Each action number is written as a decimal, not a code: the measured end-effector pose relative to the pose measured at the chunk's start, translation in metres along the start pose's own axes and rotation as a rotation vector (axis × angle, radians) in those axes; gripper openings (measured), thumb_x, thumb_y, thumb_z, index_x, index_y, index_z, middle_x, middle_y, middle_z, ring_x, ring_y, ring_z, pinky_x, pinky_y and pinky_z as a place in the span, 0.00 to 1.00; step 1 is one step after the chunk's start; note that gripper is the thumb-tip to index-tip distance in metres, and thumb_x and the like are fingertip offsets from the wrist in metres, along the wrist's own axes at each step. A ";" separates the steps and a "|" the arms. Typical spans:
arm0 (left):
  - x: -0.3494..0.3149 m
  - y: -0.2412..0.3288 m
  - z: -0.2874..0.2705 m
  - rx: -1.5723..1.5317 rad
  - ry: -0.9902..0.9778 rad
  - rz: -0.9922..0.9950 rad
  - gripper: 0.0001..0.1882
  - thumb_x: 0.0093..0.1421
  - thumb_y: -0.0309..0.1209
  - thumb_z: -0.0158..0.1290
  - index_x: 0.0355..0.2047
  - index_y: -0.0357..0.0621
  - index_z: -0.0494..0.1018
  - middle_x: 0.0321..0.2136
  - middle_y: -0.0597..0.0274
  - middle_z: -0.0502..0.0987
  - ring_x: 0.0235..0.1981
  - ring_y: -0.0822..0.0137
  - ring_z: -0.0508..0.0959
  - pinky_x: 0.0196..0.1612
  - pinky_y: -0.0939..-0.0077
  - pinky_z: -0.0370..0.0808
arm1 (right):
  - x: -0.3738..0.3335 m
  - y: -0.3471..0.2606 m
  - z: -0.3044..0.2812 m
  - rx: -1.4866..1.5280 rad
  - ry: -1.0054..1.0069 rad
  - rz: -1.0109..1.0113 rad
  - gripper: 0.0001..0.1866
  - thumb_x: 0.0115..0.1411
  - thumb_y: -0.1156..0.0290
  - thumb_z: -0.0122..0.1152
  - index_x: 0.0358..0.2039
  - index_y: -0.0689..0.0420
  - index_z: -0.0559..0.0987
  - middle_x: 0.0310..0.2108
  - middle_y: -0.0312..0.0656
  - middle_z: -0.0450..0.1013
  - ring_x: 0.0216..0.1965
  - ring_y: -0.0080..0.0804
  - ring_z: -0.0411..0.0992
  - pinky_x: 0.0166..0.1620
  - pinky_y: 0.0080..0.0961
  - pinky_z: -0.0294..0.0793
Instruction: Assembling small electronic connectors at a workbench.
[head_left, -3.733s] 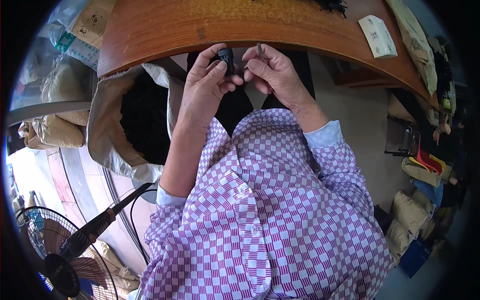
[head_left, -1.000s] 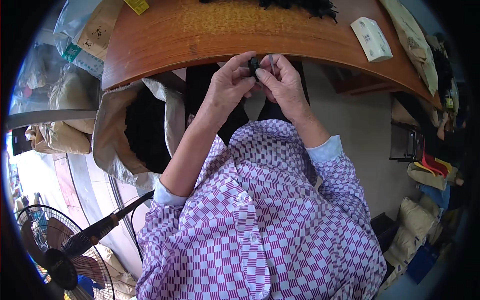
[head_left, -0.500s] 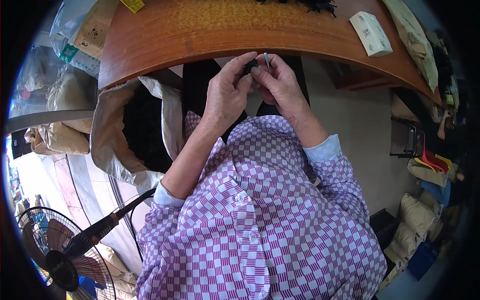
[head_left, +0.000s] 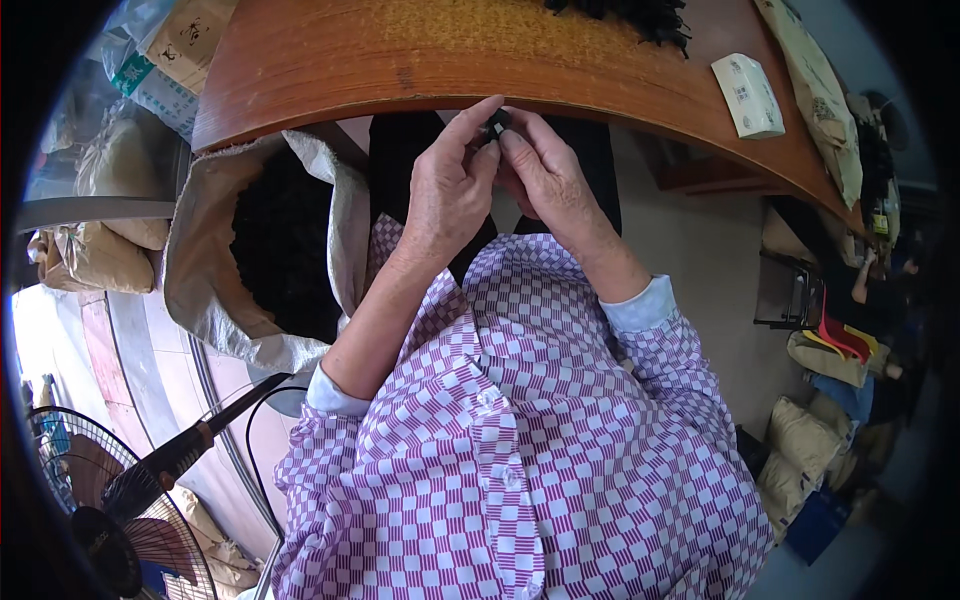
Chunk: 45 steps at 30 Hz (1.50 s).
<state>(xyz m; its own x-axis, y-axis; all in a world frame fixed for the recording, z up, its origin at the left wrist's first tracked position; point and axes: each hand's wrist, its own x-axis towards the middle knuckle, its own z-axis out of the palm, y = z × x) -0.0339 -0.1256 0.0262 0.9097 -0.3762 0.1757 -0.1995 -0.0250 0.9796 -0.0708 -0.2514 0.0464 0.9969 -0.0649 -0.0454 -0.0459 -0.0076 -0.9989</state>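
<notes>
Black piece (head_left: 497, 122), small and partly covered, sits between the two hands, just at the near edge of the desk (head_left: 430, 62) as the head view shows it. The left hand (head_left: 447, 185) holds it from the left, thumb and index finger set narrowly about it. The right hand (head_left: 552, 178) meets it from the right, its fingers (head_left: 533, 128) drawn close and pinching that side; whether they grip anything else as well, one cannot tell. A pale spot shows on the piece.

To the left of the left forearm, an open woven sack (head_left: 180, 265) contains a mass of dark material (head_left: 285, 245). On the desk, a tangled black bundle (head_left: 645, 15) lies farther back, and a white box (head_left: 748, 97) lies toward the right end. A fan (head_left: 108, 548) stands at lower left, and brown sacks (head_left: 112, 257) are piled above it in view.
</notes>
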 end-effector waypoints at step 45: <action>-0.013 0.011 0.000 0.081 -0.363 -0.186 0.24 0.58 0.17 0.49 0.55 0.37 0.62 0.33 0.64 0.74 0.27 0.79 0.75 0.28 0.87 0.71 | -0.015 0.029 -0.043 0.158 -0.114 -0.008 0.08 0.60 0.64 0.60 0.32 0.55 0.76 0.19 0.23 0.62 0.17 0.08 0.55 0.18 0.08 0.52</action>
<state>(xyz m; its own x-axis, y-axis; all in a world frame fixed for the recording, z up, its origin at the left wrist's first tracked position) -0.0486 -0.1212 0.0349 0.7483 -0.6602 -0.0637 -0.0854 -0.1911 0.9779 -0.0901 -0.2938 0.0188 0.9984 0.0483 -0.0294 -0.0363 0.1495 -0.9881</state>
